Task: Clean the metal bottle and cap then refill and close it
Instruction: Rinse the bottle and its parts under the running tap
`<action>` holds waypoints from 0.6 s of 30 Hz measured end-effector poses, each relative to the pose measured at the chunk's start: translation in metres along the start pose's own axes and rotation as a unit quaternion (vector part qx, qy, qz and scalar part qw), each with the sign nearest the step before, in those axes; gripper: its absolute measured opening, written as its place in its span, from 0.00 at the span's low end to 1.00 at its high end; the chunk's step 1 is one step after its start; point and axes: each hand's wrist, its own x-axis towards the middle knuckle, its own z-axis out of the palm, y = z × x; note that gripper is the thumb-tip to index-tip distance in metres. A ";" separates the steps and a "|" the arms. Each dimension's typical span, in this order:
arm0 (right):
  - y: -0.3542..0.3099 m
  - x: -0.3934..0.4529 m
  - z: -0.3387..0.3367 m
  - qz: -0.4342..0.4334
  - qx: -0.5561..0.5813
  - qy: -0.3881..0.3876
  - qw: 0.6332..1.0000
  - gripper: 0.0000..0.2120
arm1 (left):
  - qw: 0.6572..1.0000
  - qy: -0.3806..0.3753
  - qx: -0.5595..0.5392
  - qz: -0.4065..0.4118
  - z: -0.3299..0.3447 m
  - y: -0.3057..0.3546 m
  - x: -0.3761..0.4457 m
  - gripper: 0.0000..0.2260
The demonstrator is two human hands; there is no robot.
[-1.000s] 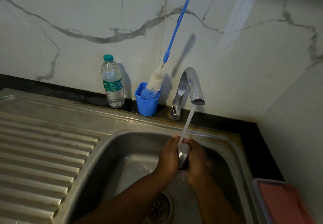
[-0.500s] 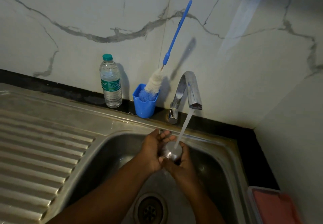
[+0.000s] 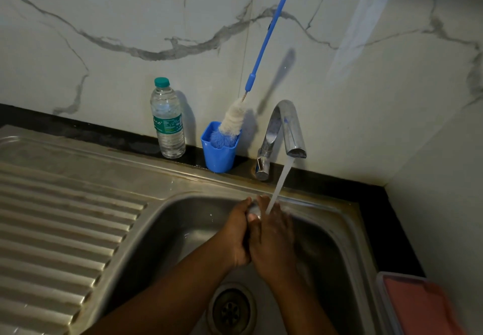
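Over the sink basin [image 3: 180, 227], both of my hands are clasped around the metal bottle [image 3: 253, 210]. Only a small shiny part of it shows between my fingers; the rest is hidden, and no cap is visible. My left hand [image 3: 235, 232] grips it from the left, my right hand [image 3: 273, 243] wraps it from the right and front. A stream of water [image 3: 279, 185] falls from the chrome tap [image 3: 287, 130] onto the bottle and my right fingers.
A blue cup [image 3: 220, 154] holding a blue-handled bottle brush [image 3: 235, 117] stands left of the tap, beside a sealed plastic water bottle [image 3: 167, 122]. The ribbed draining board [image 3: 65, 217] fills the left. The drain [image 3: 231, 311] lies below my hands. A pink-lidded container [image 3: 418, 306] sits at the lower right.
My hands have turned on the bottle under the water. Its round shiny end, exposed half a second ago, is now mostly covered by my right hand.
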 end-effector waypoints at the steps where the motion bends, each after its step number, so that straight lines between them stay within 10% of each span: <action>1: -0.003 -0.001 0.000 -0.005 0.024 -0.003 1.000 0.25 | 1.000 0.012 0.005 0.000 0.001 -0.002 0.001 0.24; 10: 0.020 0.008 -0.013 0.143 0.443 0.119 0.877 0.06 | 0.999 -0.030 -0.025 0.000 -0.008 0.000 0.005 0.21; 15: 0.016 0.014 -0.009 0.208 0.561 0.011 0.801 0.10 | 0.983 -0.108 0.099 0.112 0.003 0.000 -0.004 0.18; 18: 0.014 0.017 -0.016 0.284 0.656 -0.032 0.699 0.13 | 0.880 -0.097 0.359 0.297 0.001 -0.004 -0.004 0.25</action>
